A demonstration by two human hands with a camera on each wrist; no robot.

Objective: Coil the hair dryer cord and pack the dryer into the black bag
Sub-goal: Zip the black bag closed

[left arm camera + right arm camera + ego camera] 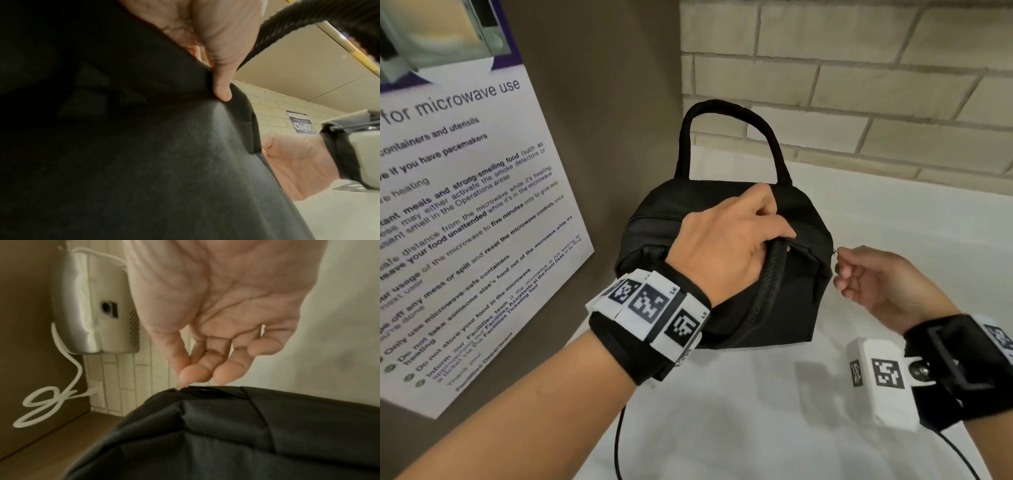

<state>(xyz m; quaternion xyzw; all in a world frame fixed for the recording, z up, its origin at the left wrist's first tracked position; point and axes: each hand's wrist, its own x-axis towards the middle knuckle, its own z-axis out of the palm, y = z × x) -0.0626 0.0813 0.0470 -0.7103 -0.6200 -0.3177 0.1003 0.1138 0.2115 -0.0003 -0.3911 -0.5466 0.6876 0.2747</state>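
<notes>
The black bag (756, 308) stands on the white counter, its far handle (688, 137) upright. My left hand (780, 233) grips the bag's top edge by the zip, with the near ribbed handle (767, 284) running under the palm. In the left wrist view the thumb (222, 87) presses into the bag's fabric (144, 162). My right hand (840, 263) pinches the small metal zip pull (835, 253) at the bag's right end. The right wrist view shows that pinch (185, 378) just above the bag (226, 434). No hair dryer or cord shows in any view.
A microwave-use poster (465, 205) hangs on the brown panel at left. A pale brick wall (859, 85) runs behind the counter (756, 428). A steel wall-mounted unit (96, 308) with a white looped cord (51, 394) shows in the right wrist view.
</notes>
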